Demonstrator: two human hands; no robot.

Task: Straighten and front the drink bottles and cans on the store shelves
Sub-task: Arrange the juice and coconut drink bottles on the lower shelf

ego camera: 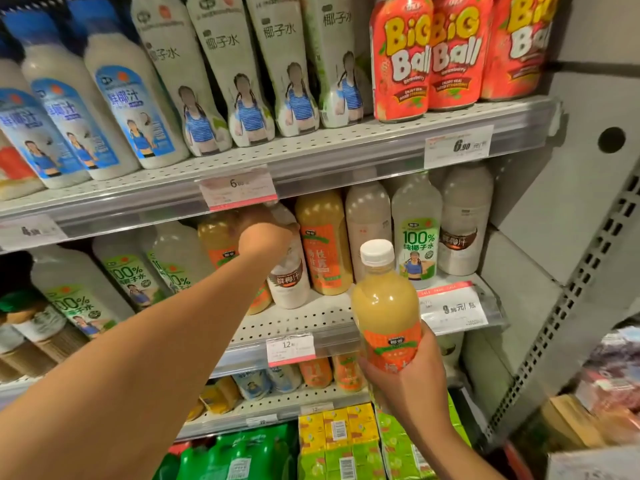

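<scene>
My right hand (407, 372) grips the lower half of an orange-labelled juice bottle (385, 303) with a white cap, held upright in front of the middle shelf (304, 323). My left hand (265, 237) reaches under the upper shelf and closes on the top of a white bottle with a brown label (290, 282), which stands tilted at the shelf front. Another orange juice bottle (323, 244) stands just right of it. Behind my left hand a further orange bottle is partly hidden.
Green-labelled coconut water bottles (417, 233) and a brown-labelled white bottle (462, 223) fill the shelf's right end. The upper shelf holds blue and white bottles (131, 98) and red Big Ball cans (401, 60). Price tags (291, 344) line the edges. A grey cabinet wall (571, 202) stands right.
</scene>
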